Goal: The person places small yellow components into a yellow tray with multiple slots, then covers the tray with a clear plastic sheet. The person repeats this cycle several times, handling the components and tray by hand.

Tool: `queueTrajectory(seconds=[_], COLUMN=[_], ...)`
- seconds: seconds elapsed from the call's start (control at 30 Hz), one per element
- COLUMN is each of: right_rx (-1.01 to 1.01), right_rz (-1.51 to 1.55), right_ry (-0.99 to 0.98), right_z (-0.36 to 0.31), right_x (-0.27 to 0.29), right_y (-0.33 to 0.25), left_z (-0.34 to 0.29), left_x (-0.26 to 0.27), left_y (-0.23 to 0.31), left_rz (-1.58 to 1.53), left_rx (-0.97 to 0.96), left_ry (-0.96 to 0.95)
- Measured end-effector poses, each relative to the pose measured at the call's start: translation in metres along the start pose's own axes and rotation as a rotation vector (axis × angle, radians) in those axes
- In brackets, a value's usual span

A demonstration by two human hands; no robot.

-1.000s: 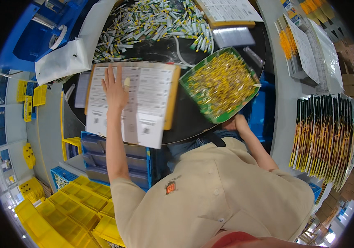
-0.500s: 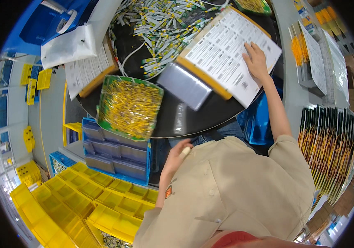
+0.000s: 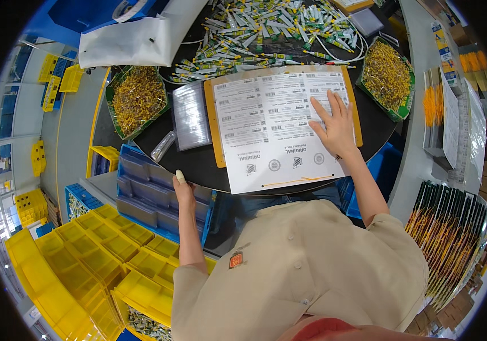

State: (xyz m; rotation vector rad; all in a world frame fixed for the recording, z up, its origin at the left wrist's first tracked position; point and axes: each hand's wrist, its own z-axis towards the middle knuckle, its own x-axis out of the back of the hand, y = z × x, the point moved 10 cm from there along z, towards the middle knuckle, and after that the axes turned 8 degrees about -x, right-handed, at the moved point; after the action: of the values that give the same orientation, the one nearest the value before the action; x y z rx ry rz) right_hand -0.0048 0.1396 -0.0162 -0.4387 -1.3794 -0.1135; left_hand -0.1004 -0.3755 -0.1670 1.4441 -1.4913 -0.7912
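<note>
My right hand (image 3: pixel 334 126) lies flat with spread fingers on a printed label sheet (image 3: pixel 280 133), which rests on a yellow-brown board (image 3: pixel 216 133). At the front left rim of the round black table (image 3: pixel 212 176), my left hand (image 3: pixel 185 193) is closed on the edge; a pale cover sits on one finger. Left of the board are a stack of clear plastic sleeves (image 3: pixel 192 116) and a small clear packet (image 3: pixel 164 146). Behind the board spreads a heap of small tubes (image 3: pixel 266 34) with yellow caps. Green trays of small yellow pieces stand left (image 3: pixel 138 99) and right (image 3: pixel 388 77).
A blue crate (image 3: pixel 161 196) with dark dividers stands below the table's left rim, beside stacked yellow bins (image 3: pixel 101 250). A white cable (image 3: pixel 340 59) crosses the tabletop. On the right, a grey counter (image 3: pixel 411 153) bears packaged cards (image 3: pixel 451 233) with orange strands.
The round table has turned clockwise, bringing the board nearly square to me and a second tray to the right. My left hand has moved left along the rim; my right stays on the sheet.
</note>
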Motion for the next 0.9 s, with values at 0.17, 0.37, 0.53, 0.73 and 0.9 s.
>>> queueTrajectory(seconds=[0.17,0.37,0.53,0.73,0.9], right_rx=[-0.091,1.062,0.999,-0.056,-0.912], right_rz=[-0.113,0.042,-0.104,-0.538,0.001], right_ry=[-0.179,0.011,0.096,1.191,1.661], right_z=[0.026,0.022,0.026,-0.179,-0.501], right_x=[-0.005,0.043,0.154,0.451,0.583], right_y=[-0.041,-0.242,-0.188,0.057,0.241], left_z=[-0.062,-0.173,-0.164,-0.038,-0.003], left_x=[-0.040,-0.144,-0.149,-0.123,-0.098], left_y=[0.036,0.150,0.198,0.187,0.163], left_rz=[0.469,0.455,0.262,0.902,0.850], left_rx=[0.238,-0.569,-0.884,-1.375,-1.318], left_ry=[-0.563,-0.571,-1.021,-0.273,-0.228])
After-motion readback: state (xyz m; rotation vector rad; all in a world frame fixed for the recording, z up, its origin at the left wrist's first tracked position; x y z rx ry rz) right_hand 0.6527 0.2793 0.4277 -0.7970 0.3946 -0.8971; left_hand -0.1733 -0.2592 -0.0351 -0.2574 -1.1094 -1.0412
